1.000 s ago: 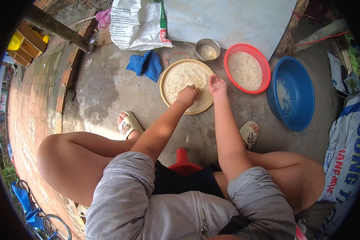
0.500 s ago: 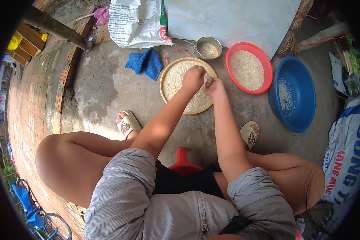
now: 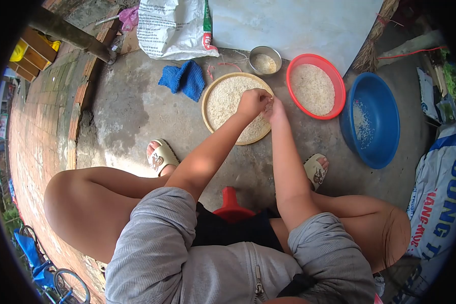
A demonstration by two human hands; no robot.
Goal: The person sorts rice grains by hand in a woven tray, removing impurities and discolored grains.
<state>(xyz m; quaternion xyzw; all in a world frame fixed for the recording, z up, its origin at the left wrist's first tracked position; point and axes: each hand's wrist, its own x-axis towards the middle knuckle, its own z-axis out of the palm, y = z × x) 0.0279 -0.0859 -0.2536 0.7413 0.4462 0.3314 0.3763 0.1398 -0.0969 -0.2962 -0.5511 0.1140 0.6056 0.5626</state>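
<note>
the left hand (image 3: 254,100), fingertips pinched, is now brought to the cupped right hand (image 3: 274,111) at the tray rim (image 3: 204,108), seemingly for transfer.

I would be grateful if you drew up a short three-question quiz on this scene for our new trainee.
1. True or false: the red basin stands between the round tray and the blue basin.
2. Which lies nearest the white sack at the top of the picture: A) the metal bowl, B) the blue cloth, C) the blue basin?
3. Fill in: the left hand and right hand are close together at the tray's ____ edge in the picture.

Key: 1. True; 2. B; 3. right
</note>
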